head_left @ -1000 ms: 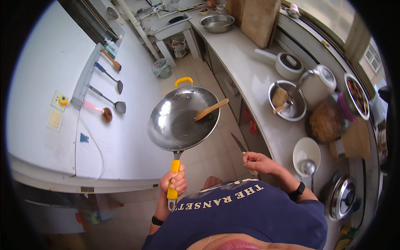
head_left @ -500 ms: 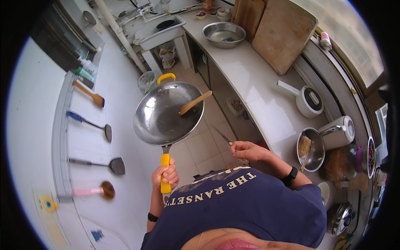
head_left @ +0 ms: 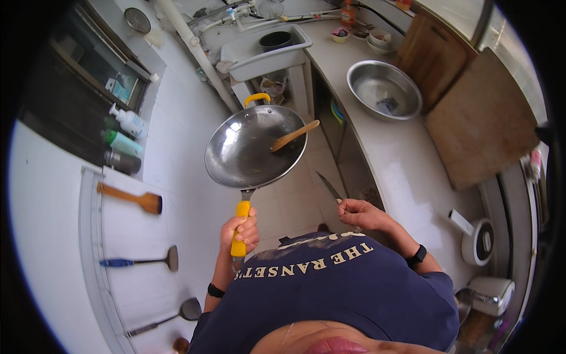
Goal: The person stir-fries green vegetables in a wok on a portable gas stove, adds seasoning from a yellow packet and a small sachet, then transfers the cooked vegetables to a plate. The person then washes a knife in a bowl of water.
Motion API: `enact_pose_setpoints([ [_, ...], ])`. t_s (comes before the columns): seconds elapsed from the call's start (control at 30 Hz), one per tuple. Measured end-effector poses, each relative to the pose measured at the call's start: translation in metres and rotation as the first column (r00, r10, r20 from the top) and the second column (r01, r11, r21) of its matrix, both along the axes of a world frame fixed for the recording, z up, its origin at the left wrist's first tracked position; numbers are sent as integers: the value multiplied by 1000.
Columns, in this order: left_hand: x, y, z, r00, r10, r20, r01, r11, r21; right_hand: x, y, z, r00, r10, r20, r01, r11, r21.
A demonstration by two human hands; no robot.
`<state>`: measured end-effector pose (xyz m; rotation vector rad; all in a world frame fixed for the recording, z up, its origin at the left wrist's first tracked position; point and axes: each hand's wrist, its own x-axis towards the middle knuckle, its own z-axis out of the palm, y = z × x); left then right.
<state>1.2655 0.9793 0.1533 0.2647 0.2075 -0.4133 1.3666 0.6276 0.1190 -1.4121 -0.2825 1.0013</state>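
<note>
My left hand (head_left: pixel 240 231) is closed round the yellow grip of a steel wok (head_left: pixel 250 150), held out over the floor in front of me. A wooden spatula (head_left: pixel 295 136) lies in the wok, its handle sticking out past the right rim. At the wok's far side stands a yellow loop handle (head_left: pixel 257 98). In my right hand (head_left: pixel 361 213), closed near my chest, is a knife (head_left: pixel 330 186) with its narrow blade pointing forward and left. My fingers cover most of the knife's handle.
On the right counter (head_left: pixel 354 97) stands a steel basin (head_left: pixel 384 88), with cutting boards (head_left: pixel 480 118) leaning behind it. Ahead is a white sink (head_left: pixel 268 59) with a dark pot (head_left: pixel 276 40) in it. Along the left wall hang a wooden turner (head_left: pixel 131 197) and dark spatulas (head_left: pixel 171 258). A white-handled pot (head_left: pixel 476 241) sits at right.
My view has turned and moved forward, so the sink and basin look nearer and the wall tools sit lower. Wok and knife stay in my hands.
</note>
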Motion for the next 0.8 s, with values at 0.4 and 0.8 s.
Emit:
enact_pose_setpoints([
  [0.4, 250, 127, -8, 999, -31, 30, 32, 999, -5, 252, 126, -26, 999, -16, -46, 17, 1000, 26],
  [0.8, 505, 243, -3, 991, -129, 44, 129, 992, -8, 441, 222, 16, 996, -81, 31, 83, 994, -75],
])
